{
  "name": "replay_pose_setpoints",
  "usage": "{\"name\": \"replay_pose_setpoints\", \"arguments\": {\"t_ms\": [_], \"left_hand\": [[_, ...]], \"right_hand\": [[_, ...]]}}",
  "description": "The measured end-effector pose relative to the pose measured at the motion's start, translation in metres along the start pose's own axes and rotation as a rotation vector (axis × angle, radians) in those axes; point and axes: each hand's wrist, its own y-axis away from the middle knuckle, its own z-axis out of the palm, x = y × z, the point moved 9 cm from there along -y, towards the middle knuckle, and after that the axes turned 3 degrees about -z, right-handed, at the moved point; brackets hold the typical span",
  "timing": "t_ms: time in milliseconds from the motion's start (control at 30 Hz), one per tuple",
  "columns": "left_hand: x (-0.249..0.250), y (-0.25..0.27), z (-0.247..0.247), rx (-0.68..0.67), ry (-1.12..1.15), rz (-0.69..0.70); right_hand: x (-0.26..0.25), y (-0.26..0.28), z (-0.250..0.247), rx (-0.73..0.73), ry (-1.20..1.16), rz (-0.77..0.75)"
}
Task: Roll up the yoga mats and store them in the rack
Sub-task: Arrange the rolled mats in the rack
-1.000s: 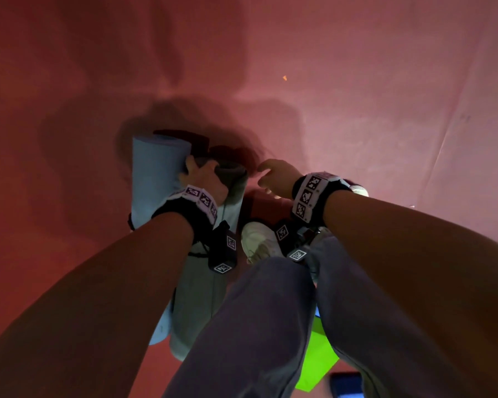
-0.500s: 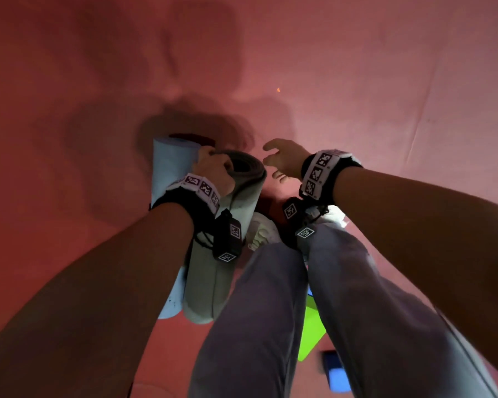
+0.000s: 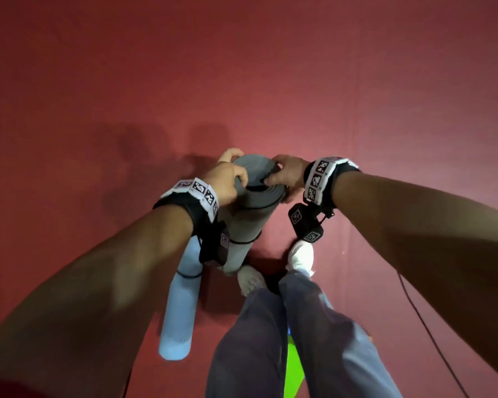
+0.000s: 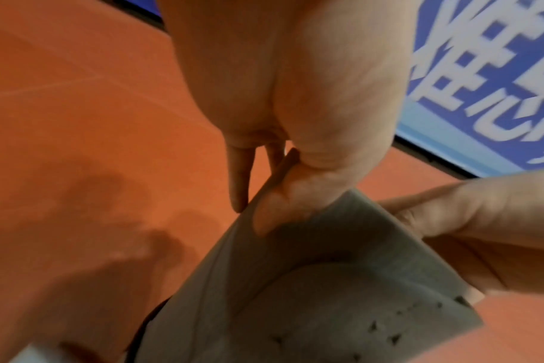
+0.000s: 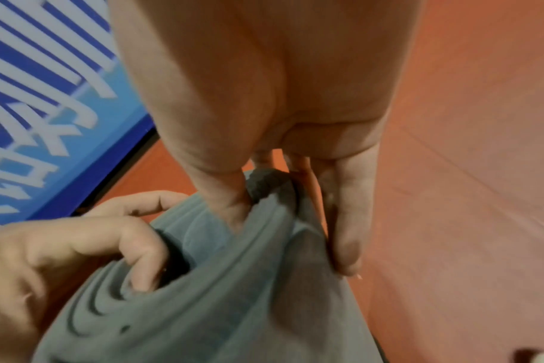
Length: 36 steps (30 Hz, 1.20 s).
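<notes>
A rolled grey yoga mat [image 3: 249, 222] with black bands round it stands on end in front of me, its lower end by my feet. My left hand [image 3: 232, 175] grips the left side of its top end. My right hand [image 3: 279, 175] grips the right side. In the right wrist view the right thumb sits inside the grey mat [image 5: 233, 307] and the fingers [image 5: 346, 221] lie outside. The left wrist view has my left hand [image 4: 264, 186] pinching the edge of the grey mat [image 4: 311, 294]. A rolled light blue mat [image 3: 181, 305] lies on the floor to the left. No rack is in view.
The floor is red [image 3: 98, 110] all around. My feet in white socks [image 3: 301, 255] stand right behind the mats. A green sheet [image 3: 295, 369] lies behind my legs and a thin black cable [image 3: 429, 326] runs along the floor at right. A blue poster [image 4: 497, 73] shows in both wrist views.
The grey mat has been lifted from lying beside the blue one to standing on end. My right hand, free before, has come onto its top end.
</notes>
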Motion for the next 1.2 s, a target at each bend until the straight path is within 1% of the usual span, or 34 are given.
{"name": "replay_pose_setpoints", "arguments": {"t_ms": [33,133,200,333,400,500,567,600,633,700,767,833,867,933,1000,1067,1133,1200], "left_hand": [[0.024,0.008,-0.021,0.02,-0.038,0.037],[0.103,0.03,-0.092,0.145,-0.116,0.155],[0.16,0.049,-0.147,0.213,-0.173,0.222],[0.261,0.088,-0.269,0.424,-0.241,0.333],[0.298,0.102,-0.327,0.517,-0.27,0.354],[0.347,0.111,-0.401,0.58,-0.349,0.371],[0.373,0.117,-0.451,0.657,-0.406,0.39],[0.383,0.117,-0.472,0.667,-0.404,0.398],[0.391,0.112,-0.495,0.652,-0.36,0.418],[0.396,0.095,-0.539,0.57,-0.2,0.42],[0.386,0.071,-0.583,0.537,0.014,0.342],[0.379,0.057,-0.628,0.548,0.182,0.244],[0.379,0.049,-0.639,0.497,0.25,0.2],[0.387,0.031,-0.656,0.339,0.344,0.13],[0.402,0.014,-0.673,0.212,0.372,0.115],[0.418,-0.012,-0.699,0.174,0.406,0.118],[0.436,-0.038,-0.718,0.145,0.475,0.127],[0.457,-0.072,-0.741,0.166,0.548,0.124]], "right_hand": [[-0.019,0.019,-0.018,0.025,0.02,-0.01],[-0.084,0.08,-0.077,0.126,0.133,-0.08],[-0.132,0.127,-0.119,0.193,0.177,-0.138],[-0.237,0.214,-0.202,0.347,0.254,-0.283],[-0.289,0.257,-0.236,0.415,0.259,-0.347],[-0.36,0.304,-0.28,0.499,0.194,-0.454],[-0.407,0.319,-0.307,0.561,0.218,-0.492],[-0.424,0.322,-0.32,0.584,0.204,-0.508],[-0.443,0.324,-0.333,0.6,0.175,-0.517],[-0.477,0.326,-0.357,0.65,0.062,-0.507],[-0.51,0.324,-0.376,0.689,-0.024,-0.52],[-0.556,0.322,-0.396,0.726,-0.048,-0.539],[-0.572,0.32,-0.404,0.739,-0.062,-0.544],[-0.602,0.317,-0.422,0.76,-0.088,-0.561],[-0.628,0.316,-0.439,0.791,-0.09,-0.566],[-0.65,0.311,-0.467,0.844,-0.06,-0.563],[-0.67,0.302,-0.488,0.844,-0.049,-0.557],[-0.691,0.293,-0.513,0.827,-0.097,-0.568]]}}
